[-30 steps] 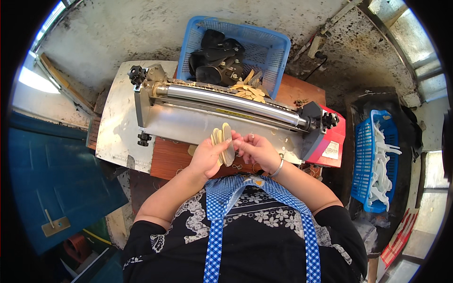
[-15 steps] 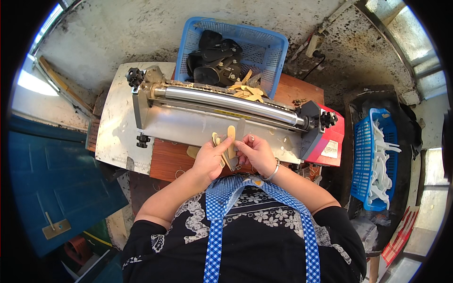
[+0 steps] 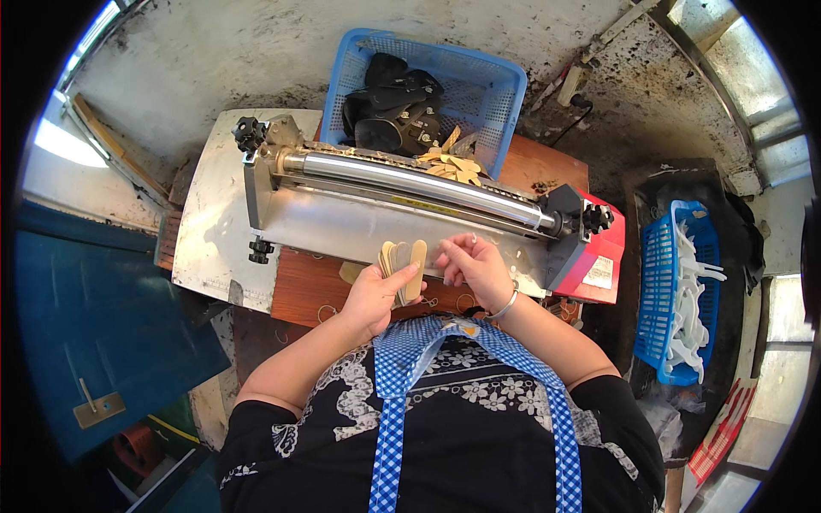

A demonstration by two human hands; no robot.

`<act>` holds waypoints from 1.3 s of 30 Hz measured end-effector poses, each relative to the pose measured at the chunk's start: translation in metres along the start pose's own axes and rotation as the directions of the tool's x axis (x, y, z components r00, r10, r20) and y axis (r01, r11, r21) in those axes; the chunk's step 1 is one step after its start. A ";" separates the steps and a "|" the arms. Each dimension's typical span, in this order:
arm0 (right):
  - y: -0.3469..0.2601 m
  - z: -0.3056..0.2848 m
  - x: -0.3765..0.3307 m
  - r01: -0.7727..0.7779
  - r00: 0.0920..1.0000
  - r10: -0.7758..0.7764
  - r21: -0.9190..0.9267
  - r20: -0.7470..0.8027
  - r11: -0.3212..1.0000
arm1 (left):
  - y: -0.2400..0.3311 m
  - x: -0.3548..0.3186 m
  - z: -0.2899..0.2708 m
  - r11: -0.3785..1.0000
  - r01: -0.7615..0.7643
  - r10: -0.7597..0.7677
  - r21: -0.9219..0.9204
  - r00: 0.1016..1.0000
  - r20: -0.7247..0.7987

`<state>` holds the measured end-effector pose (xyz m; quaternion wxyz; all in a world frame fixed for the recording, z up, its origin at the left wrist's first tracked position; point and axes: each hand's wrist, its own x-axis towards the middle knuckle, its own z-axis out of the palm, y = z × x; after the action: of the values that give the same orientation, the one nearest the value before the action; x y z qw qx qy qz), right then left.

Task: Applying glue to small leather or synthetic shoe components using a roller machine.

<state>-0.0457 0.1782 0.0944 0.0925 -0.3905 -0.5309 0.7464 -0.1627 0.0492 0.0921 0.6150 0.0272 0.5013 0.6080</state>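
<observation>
My left hand (image 3: 374,295) is closed round a fanned bundle of flat tan strips (image 3: 416,272) with rounded ends, its thumb lying across them. The strips stand up out of the hand, some paler or greyer than others. Just to the right of the bundle, my right hand (image 3: 479,269) is apart from it, fingers loosely curled and separated, with nothing visible in them. Both hands are over the near edge of a roller machine's metal plate (image 3: 342,224). Behind that plate lies the shiny steel roller (image 3: 410,184).
A blue plastic basket (image 3: 479,64) behind the machine holds black pieces, with tan strips (image 3: 453,167) piled at its near corner. Black knobs (image 3: 248,134) stick out at the machine's ends. On the right, another blue basket (image 3: 654,291) holds white pieces. A blue door (image 3: 94,316) is at the left.
My right hand has come away from the strips and moved slightly right. The bundle in my left hand now stands more upright and fanned, and my left hand has shifted slightly left.
</observation>
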 end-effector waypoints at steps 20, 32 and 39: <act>-0.003 0.007 -0.001 0.001 0.969 0.054 -0.224 0.241 0.974 | 0.011 0.014 0.004 0.986 -0.017 0.034 0.167 0.995 -0.095; -0.007 0.000 0.014 0.039 0.979 0.023 0.294 -0.204 0.955 | 0.007 0.015 -0.002 0.995 -0.077 0.084 -0.064 0.990 0.110; 0.003 0.011 -0.003 0.104 0.988 -0.073 -0.238 0.135 0.966 | 0.010 0.010 0.009 0.998 -0.020 0.022 0.058 0.999 -0.030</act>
<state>-0.0506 0.1672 0.0948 0.0437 -0.3272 -0.6404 0.6935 -0.1670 0.0649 0.0969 0.5997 0.0407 0.5277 0.6003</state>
